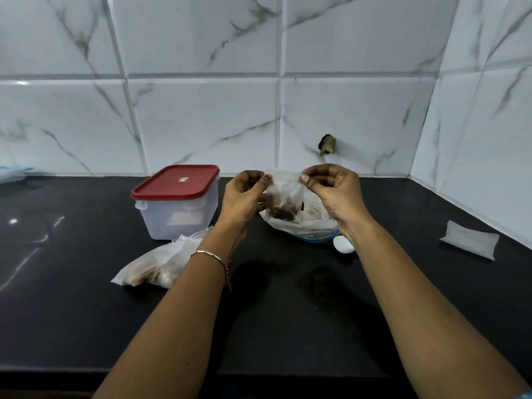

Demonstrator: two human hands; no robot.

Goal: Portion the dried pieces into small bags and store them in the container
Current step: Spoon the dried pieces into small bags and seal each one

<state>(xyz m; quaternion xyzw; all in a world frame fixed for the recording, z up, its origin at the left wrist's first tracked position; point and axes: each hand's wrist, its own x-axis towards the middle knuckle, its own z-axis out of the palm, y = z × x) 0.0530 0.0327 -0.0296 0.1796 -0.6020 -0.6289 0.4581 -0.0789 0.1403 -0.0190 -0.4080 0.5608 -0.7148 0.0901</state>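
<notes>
Head view: the big bag [305, 223] behind the small bag [283, 197] is half hidden by it and the right hand [334, 191]; its contents are hard to make out. Both hands pinch the small bag's top corners, left hand [244, 194] opposite, holding it above the counter [86, 312]. The lidded container [175, 203] stands just left of the small bag.

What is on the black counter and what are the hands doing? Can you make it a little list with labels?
Left hand: pinches one top corner of the small clear plastic bag
Right hand: pinches the other top corner
Bag contents: dark dried pieces at the bottom
Container: clear plastic box with red lid, lid on, left of the hands
Near left forearm: filled clear bags lying on the black counter
Far right: small white pouch
</notes>
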